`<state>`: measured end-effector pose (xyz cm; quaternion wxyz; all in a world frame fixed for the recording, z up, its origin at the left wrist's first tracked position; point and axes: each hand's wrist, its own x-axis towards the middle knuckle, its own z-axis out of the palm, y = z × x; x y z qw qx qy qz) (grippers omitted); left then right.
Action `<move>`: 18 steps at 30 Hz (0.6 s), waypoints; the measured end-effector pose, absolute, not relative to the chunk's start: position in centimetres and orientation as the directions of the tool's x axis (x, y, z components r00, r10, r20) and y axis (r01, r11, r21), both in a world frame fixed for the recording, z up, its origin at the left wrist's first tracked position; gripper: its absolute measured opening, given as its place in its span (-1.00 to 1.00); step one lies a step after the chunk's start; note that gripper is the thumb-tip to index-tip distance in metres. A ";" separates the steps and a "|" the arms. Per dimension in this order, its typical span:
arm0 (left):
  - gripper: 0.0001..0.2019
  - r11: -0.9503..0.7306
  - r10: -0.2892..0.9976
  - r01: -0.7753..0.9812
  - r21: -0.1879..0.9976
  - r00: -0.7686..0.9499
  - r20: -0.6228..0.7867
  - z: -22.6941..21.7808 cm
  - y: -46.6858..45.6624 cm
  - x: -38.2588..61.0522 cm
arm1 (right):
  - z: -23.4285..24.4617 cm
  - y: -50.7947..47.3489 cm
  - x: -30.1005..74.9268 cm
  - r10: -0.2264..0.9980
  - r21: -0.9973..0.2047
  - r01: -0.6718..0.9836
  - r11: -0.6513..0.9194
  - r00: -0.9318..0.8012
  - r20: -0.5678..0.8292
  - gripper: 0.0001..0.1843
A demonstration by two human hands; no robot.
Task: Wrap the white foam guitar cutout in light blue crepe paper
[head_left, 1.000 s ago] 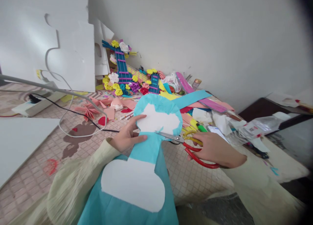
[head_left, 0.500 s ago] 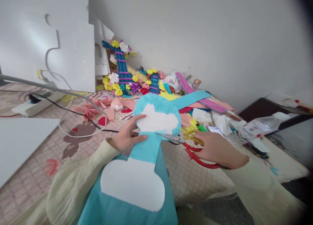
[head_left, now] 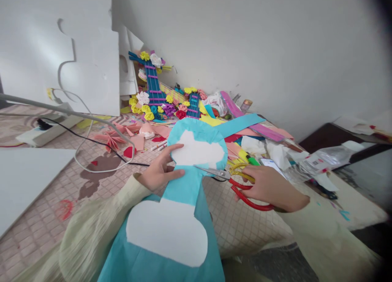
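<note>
Head view: blue paper stopped poking up, likely snipped; our left hand clamps it, right hand clamps the scissors.

The paper is bright turquoise, the card on it plain white. I see scissors with silvery blades, one handle red, the other yellow. Both sleeves are pale cream-green. The cloth is pinkish beige, checked all over; over there, a deep blue panel has purple crossbars.
</note>
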<state>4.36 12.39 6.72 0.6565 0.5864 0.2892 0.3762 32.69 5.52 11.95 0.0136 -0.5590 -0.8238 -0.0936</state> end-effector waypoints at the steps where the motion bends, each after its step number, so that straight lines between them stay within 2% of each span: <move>1: -0.32 0.028 0.832 -0.155 0.987 0.551 0.063 6.7 12.4 4.4 | 11.9 5.5 32.7 0.917 0.140 0.922 0.360 -0.378 0.130 -0.51; 9: -0.32 0.041 0.843 -0.155 0.987 0.536 0.049 6.5 12.5 4.4 | 11.4 5.8 32.9 0.913 0.113 0.929 0.353 -0.368 0.174 -0.49; 18: -0.32 0.020 0.858 -0.115 0.993 0.513 0.042 6.3 12.7 4.3 | 11.1 6.2 33.1 0.957 -0.071 0.962 0.265 -0.253 0.140 -0.59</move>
